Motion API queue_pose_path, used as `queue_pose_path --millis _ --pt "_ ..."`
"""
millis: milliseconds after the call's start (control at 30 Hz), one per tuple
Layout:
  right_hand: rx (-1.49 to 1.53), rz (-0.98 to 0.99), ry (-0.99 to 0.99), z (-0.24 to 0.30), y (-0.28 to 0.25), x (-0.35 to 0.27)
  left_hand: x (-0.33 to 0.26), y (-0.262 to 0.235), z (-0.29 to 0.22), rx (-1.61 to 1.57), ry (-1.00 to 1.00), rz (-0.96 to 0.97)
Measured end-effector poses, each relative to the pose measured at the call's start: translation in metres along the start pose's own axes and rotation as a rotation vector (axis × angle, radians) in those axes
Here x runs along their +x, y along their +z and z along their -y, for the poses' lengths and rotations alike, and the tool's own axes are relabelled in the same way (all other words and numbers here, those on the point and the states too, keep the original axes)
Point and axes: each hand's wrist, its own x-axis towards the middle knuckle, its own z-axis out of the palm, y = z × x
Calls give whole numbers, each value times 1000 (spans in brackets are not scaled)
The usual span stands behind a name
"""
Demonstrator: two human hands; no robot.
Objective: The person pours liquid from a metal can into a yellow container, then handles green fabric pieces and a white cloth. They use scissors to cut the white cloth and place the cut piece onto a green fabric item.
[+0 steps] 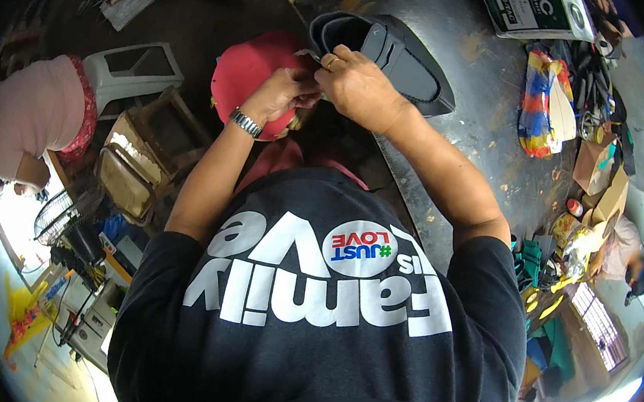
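Two-handed, works just in front of a black printed shirt (307, 355), arms angled inward, presumably to bring both sets of fingertips onto one small spot. Gathers the left hand (278, 94) tightly at the fingertips, beyond a metal watch (246, 122), and brings the right hand (360, 88), ringed on one finger, up against it in a similar pinch; cannot tell the thing pinched, hidden among the fingers. Shows a red rounded piece (245, 73) beneath and beyond the left hand, off the counter; cannot tell whether touching. Just beyond the right hand, has a dark grey case-like piece (419, 75), strap upward, lying along the near edge of the counter (465, 168), probably for short reach. Left of that edge, drops away toward dark floor (224, 5), so gives room for elbows but no support for anything let go. Right of it, spreads into a wide, scuffed stretch of counter, seemingly ample for sliding the case-like piece inward. Farther across, meets a multicoloured packet (537, 105) and, near the far end, a green-and-white box (538, 12), perhaps set aside to spare working room. Well off left, adds a white plastic chair (133, 65), likely limiting sideways movement, with a person in pale pink (36, 108) beyond.
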Motion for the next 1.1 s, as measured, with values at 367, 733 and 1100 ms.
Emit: queue_pose_path --millis 367,733,1100 --pt "-241 -11 315 25 6 -2 -20 44 -22 904 663 -355" --pt "-57 -293 652 49 31 -9 1 26 -26 717 645 -76" --pt "213 -591 804 61 35 -37 19 17 -13 -107 16 209"
